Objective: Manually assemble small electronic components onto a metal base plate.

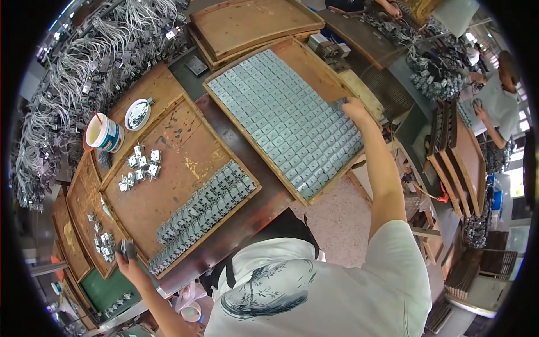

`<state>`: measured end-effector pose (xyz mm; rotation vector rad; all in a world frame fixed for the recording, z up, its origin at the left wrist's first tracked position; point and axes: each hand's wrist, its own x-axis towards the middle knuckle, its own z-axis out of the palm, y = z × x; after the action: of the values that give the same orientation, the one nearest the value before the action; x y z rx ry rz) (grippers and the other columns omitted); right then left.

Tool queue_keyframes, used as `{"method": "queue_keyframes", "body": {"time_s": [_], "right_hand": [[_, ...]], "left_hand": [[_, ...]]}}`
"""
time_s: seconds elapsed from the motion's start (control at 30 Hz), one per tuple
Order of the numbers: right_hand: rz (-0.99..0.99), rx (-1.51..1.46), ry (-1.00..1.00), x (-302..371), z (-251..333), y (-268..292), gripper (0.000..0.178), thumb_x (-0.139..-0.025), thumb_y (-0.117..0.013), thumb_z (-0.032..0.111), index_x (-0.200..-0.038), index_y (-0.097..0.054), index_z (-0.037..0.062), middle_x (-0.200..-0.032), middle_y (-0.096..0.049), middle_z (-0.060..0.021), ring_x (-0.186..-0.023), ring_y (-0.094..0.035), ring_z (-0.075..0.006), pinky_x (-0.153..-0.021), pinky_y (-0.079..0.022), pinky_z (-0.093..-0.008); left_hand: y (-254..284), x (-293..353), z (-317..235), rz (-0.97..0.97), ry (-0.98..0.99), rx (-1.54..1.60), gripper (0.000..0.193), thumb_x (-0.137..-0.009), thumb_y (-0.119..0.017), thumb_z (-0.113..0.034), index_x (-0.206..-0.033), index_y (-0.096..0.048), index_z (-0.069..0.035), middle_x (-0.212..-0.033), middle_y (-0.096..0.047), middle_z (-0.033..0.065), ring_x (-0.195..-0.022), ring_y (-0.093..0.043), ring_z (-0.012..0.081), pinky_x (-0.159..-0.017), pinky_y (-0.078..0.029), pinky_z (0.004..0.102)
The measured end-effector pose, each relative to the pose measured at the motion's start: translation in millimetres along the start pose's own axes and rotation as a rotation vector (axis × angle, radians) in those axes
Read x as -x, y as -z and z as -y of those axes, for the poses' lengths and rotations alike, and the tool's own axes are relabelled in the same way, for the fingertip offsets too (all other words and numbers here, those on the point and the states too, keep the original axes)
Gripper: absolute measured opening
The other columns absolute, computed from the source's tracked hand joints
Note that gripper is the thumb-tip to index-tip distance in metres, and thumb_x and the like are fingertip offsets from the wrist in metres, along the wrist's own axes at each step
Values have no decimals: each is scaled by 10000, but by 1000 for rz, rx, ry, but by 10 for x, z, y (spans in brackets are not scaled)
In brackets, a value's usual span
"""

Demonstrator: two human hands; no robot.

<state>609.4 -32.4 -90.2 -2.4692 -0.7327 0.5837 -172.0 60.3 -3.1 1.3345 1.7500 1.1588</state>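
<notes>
My right hand (353, 108) reaches to the right edge of a wooden tray (317, 76) filled with rows of small square metal plates (275, 106). Its fingers are closed on a small grey metal plate (339, 104), partly hidden by them. At the lower left, my left hand (130, 268) is closed around a dark grey piece (128, 249) whose kind I cannot make out. It is beside the corner of a second wooden tray (174, 151). That tray holds packed rows of small metal assemblies (205, 208) and a loose cluster of metal parts (140, 167).
A white bucket (106, 135) and a white dish (138, 114) stand beyond the left tray. Bundles of wired parts (112, 56) hang at the far left. Stacked trays (255, 25) lie at the back. Another person (497, 101) works at the right.
</notes>
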Motion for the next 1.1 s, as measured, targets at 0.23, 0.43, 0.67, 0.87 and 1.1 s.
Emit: {"method": "queue_keyframes", "body": {"time_s": [0.23, 0.43, 0.67, 0.87, 1.1], "right_hand": [[-77, -624, 284, 1007, 951, 53, 273, -853, -655, 103, -1113, -635, 21, -873, -649, -67, -790, -609, -163, -662, -466, -279], [317, -1114, 320, 2170, 1341, -478, 304, -880, -670, 77, -1166, -611, -7, -964, -652, -82, -803, -622, -160, -716, -505, -298], [629, -1039, 467, 3134, 1744, -1164, 360, -824, -722, 1, -1164, -606, -28, -1003, -670, -78, -816, -649, -158, -665, -549, -295], [665, -592, 712, 3601, 2019, -1108, 307, -816, -722, 6, -1102, -610, 16, -968, -641, -67, -775, -651, -187, -645, -543, -304], [346, -146, 1217, 3676, 2133, -1038, 251, -734, -754, 72, -877, -563, -5, -831, -568, -151, -719, -603, -359, -601, -486, -420]], "left_hand": [[-689, 493, -505, 266, -29, 235, 358, -889, -641, -53, -1238, -573, -3, -1109, -635, 52, -984, -595, 137, -887, -461, 263], [-1520, 957, -646, 553, 79, 674, 390, -842, -693, -38, -1213, -575, -16, -1176, -606, 50, -1097, -583, 170, -951, -480, 322], [-1330, 1188, -795, 732, 8, 779, 381, -849, -679, 38, -1217, -599, -20, -1160, -635, 30, -1075, -586, 136, -942, -474, 293], [-1137, 1284, -709, 717, 45, 810, 368, -875, -661, 21, -1231, -576, -18, -1154, -643, 33, -1046, -604, 133, -930, -486, 287], [-1022, 1416, -707, 758, 96, 722, 330, -902, -627, 14, -1224, -575, -33, -1116, -591, 10, -1025, -598, 130, -857, -518, 272]]}}
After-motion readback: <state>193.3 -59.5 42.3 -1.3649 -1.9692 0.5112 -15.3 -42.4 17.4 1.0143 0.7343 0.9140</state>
